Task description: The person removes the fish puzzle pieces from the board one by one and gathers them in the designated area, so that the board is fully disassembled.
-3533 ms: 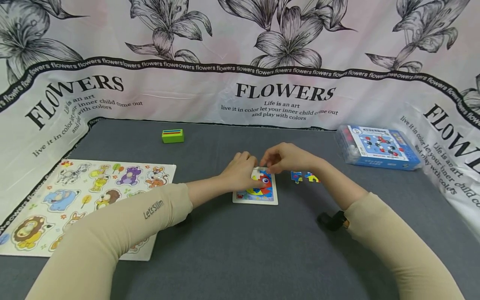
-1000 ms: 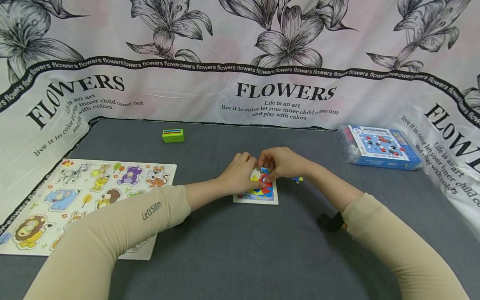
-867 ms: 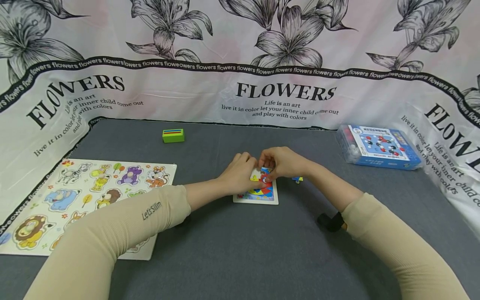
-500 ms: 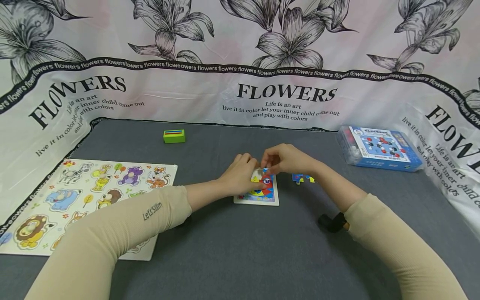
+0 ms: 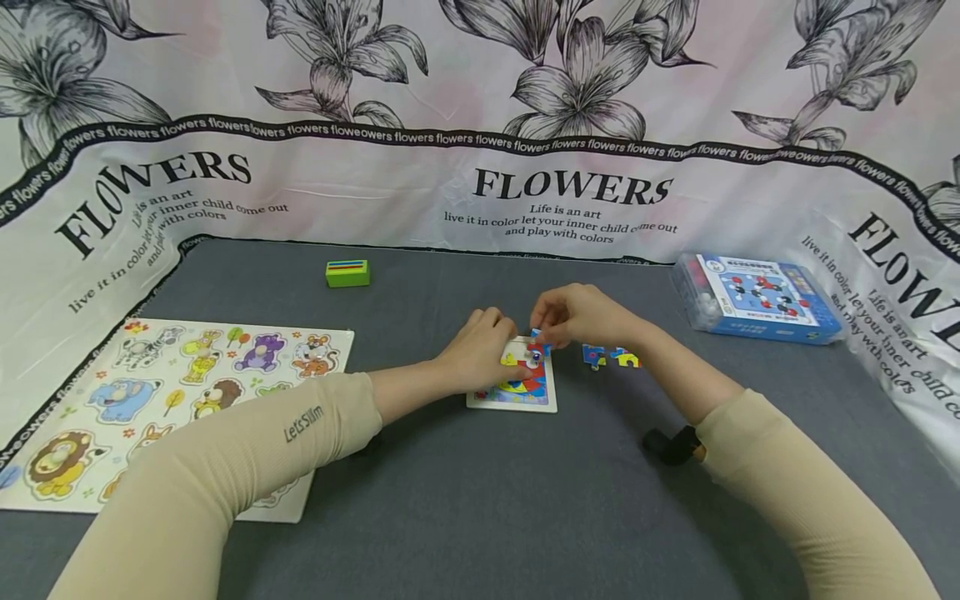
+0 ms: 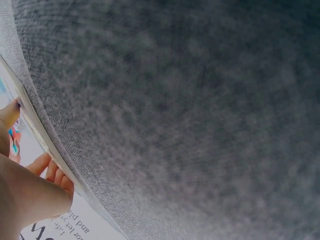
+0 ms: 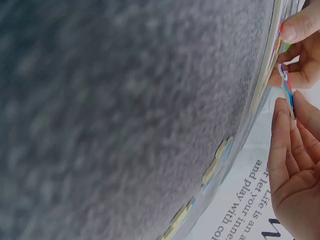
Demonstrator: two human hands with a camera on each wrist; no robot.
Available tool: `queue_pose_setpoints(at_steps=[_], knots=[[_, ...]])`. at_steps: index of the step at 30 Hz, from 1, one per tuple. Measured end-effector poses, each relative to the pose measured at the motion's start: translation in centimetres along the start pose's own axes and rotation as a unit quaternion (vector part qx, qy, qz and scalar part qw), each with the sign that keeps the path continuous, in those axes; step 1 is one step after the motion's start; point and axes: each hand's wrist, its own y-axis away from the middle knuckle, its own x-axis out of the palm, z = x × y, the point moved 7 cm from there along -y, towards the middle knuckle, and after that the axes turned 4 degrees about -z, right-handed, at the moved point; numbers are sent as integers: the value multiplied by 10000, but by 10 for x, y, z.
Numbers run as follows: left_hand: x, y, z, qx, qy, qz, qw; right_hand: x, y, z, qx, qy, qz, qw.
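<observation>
Two hands meet over a small framed puzzle (image 5: 512, 407) lying on the grey worktop (image 5: 480, 500), the left at its left and far side, the right above its far right corner. The left hand (image 5: 477, 352) grips the frame, its thumb laid across the coloured face and its fingers bent at the edge. The right hand (image 5: 581, 315) pinches a puzzle piece (image 7: 286, 90) between thumb and forefinger; the piece, coloured blue, red and white, is tilted on edge in the right wrist view and sits between the two hands, close to the left hand's fingers. Whether it touches the puzzle cannot be told. Just beyond the right side of the frame, below the right hand and near its wrist, two loose pieces (image 5: 594, 357) lie on the worktop, one mostly blue, the other mostly yellow. Well to the left of both hands lies a large animal board (image 5: 168, 375), partly covered by the left sleeve. A green block (image 5: 347, 274) rests farther back, and a blue box (image 5: 772, 325) lies at the far right.
</observation>
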Motion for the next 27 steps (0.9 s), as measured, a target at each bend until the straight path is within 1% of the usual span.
queue_pose_setpoints(at_steps=[5,13,20,27], knots=[[1,0,1,6,-13,-23,10000,-7,6,-9,95,72,-135,9998],[1,0,2,-10,24,-58,10000,-22,23,-29,290,233,-192,9991],[1,1,2,38,-18,-70,10000,-38,42,-50,576,181,-301,9977],[1,1,1,64,18,-77,9999,-52,63,-75,768,48,-245,9967]])
